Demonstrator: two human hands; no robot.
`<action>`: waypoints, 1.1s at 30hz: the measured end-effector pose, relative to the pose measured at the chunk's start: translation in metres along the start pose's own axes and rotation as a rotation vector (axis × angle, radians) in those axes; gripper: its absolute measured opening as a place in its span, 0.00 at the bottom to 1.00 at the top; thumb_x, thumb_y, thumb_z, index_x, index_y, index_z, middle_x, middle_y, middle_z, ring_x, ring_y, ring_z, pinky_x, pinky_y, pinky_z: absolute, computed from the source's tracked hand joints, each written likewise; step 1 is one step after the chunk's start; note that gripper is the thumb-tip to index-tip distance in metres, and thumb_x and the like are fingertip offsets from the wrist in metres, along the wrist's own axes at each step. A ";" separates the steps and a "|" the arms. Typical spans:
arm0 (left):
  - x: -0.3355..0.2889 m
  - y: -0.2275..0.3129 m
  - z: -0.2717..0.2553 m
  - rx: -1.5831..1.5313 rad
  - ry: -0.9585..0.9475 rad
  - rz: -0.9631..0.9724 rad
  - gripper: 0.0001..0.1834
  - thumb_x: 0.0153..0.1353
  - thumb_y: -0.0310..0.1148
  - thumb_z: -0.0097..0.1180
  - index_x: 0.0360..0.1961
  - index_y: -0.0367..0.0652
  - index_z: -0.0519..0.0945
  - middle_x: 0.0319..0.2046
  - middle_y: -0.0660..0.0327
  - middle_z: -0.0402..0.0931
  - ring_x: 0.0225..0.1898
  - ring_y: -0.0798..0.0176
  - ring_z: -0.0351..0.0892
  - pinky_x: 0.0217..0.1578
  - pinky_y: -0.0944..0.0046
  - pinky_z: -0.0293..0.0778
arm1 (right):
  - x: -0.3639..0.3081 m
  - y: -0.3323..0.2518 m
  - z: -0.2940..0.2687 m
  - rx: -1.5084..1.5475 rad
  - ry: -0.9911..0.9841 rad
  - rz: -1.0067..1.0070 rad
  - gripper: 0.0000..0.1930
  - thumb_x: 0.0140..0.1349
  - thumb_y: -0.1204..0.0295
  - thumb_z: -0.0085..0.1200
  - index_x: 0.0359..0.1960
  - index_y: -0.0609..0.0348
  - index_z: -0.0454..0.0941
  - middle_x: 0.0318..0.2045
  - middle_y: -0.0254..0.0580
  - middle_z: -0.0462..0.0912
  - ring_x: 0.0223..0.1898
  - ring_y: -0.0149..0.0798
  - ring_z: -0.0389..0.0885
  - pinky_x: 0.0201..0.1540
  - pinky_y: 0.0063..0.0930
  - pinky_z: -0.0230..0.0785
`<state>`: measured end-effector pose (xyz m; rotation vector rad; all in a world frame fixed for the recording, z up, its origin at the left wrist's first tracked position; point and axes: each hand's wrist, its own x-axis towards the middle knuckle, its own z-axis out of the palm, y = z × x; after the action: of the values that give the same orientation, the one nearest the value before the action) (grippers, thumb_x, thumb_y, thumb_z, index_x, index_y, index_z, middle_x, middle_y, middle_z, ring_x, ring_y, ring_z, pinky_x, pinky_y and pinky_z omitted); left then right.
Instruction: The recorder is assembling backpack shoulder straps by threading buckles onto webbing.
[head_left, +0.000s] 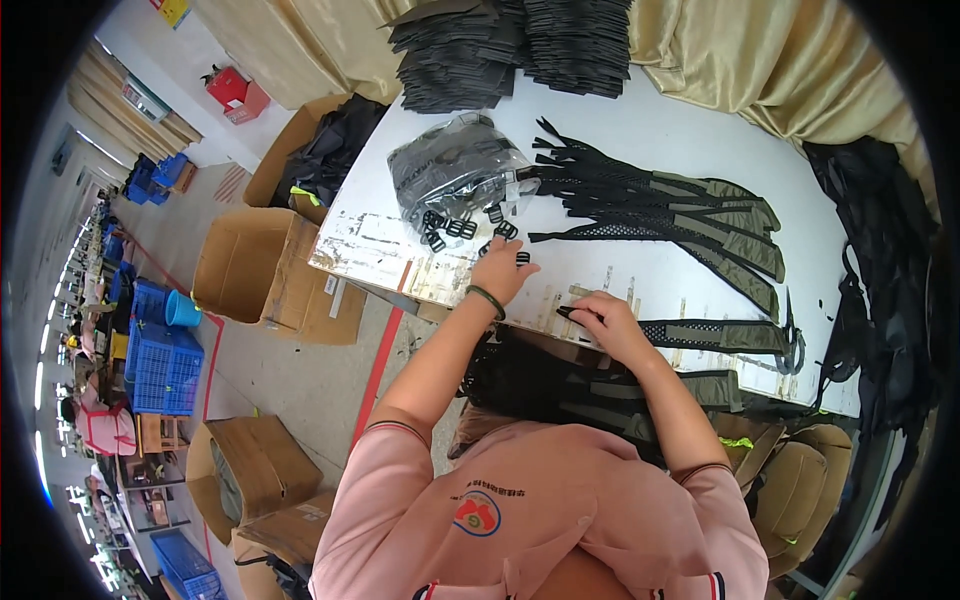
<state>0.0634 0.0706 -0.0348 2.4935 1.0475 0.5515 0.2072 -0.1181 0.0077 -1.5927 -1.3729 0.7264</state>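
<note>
Black buckles [461,228] are seen, in the head view, strewn at the near side of a clear bag [430,185], apparently kept loose so that single ones can be lifted easily. Nearer the person than the bag, the left hand [503,270] is held at the buckles with thumb and fingers parted; whether one is gripped cannot be told. To the right of the bag and nearer, a black strap end [565,312] is pinched narrowly in the right hand [607,322], probably to keep its tip steady. Black-and-grey straps [600,190] are fanned out right of the bag, narrow ends turned toward it, perhaps for quick reach; one strap [710,336] is laid apart, nearer the person. Black sheets [575,45] are piled beyond the bag. All this is borne by a white table [720,130], scuffed and tape-marked along its near side. Left of the bag, cardboard boxes [300,290] are stood on grey floor [240,350] with red lines; farther left, blue crates [165,370] are stacked. Beyond the bag, gold curtains [720,40] are hung.
</note>
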 end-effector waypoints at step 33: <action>-0.055 0.050 -0.017 -1.890 -0.481 -0.378 0.08 0.61 0.26 0.53 0.42 0.40 0.75 0.45 0.56 0.76 0.47 0.65 0.74 0.50 0.65 0.68 | 0.005 -0.028 -0.016 0.585 -0.148 0.394 0.06 0.60 0.72 0.53 0.33 0.63 0.78 0.24 0.29 0.76 0.24 0.22 0.69 0.28 0.16 0.62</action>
<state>0.0492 0.0011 -0.0071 0.6449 0.3085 0.3994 0.2093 -0.1176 0.0399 -1.3530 -0.8270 1.3634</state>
